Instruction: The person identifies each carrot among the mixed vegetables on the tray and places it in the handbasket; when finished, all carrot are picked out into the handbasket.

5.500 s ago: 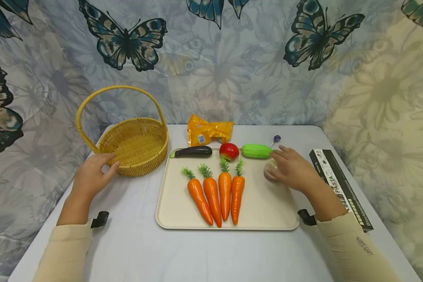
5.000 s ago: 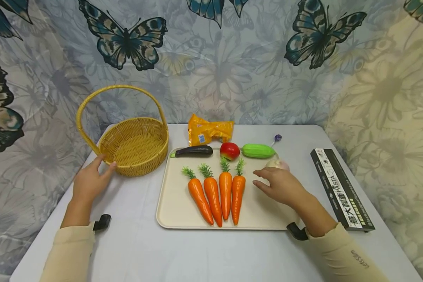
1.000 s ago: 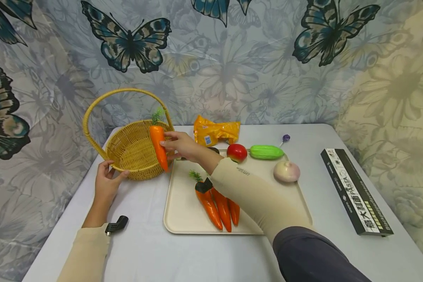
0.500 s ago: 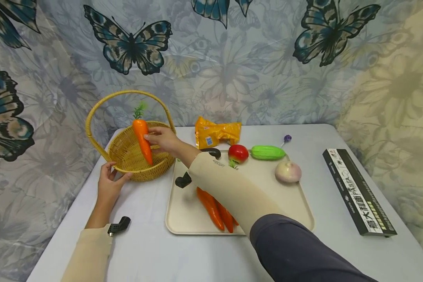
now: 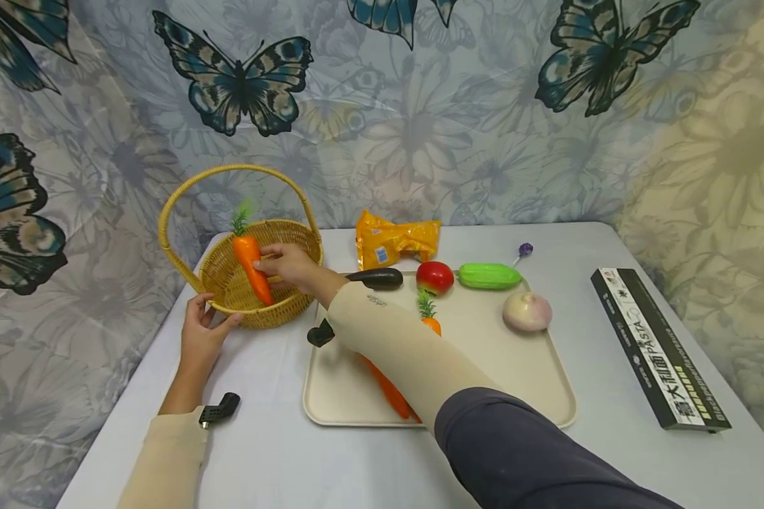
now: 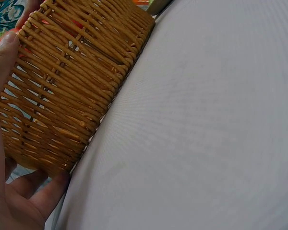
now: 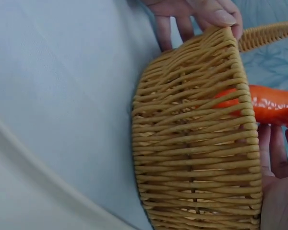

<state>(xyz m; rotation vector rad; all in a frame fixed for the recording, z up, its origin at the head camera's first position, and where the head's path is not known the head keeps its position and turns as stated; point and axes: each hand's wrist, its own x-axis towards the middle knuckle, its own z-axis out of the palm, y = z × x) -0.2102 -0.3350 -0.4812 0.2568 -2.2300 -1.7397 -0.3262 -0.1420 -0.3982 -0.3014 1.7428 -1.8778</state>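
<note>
My right hand point(image 5: 293, 267) holds an orange carrot point(image 5: 248, 256) by its side, thumb and fingers pinching it. The carrot leans inside the yellow wicker basket point(image 5: 285, 311), green top up beneath the arched handle, tip low near the front wall. In the right wrist view the carrot point(image 7: 273, 104) shows partly through the weave. My left hand point(image 5: 202, 331) grips the basket's near left side, thumb at the rim and fingers against the outer wall point(image 6: 72, 91). Other carrots point(image 5: 387, 387) lie on the cream tray point(image 5: 484, 367), mostly hidden under my right sleeve.
Along the tray's back edge are an eggplant point(image 5: 382, 278), a red tomato-like piece point(image 5: 435, 276) and a green cucumber-like vegetable point(image 5: 490, 276). An onion point(image 5: 527, 312) sits at its right. Beyond are an orange packet point(image 5: 397, 240), a purple lollipop point(image 5: 525, 249) and a black pasta box point(image 5: 661, 346).
My right hand left the area by the onion, picked up a carrot from the tray and carried it left over the basket, then lowered it inside. My left hand stays at the basket.
</note>
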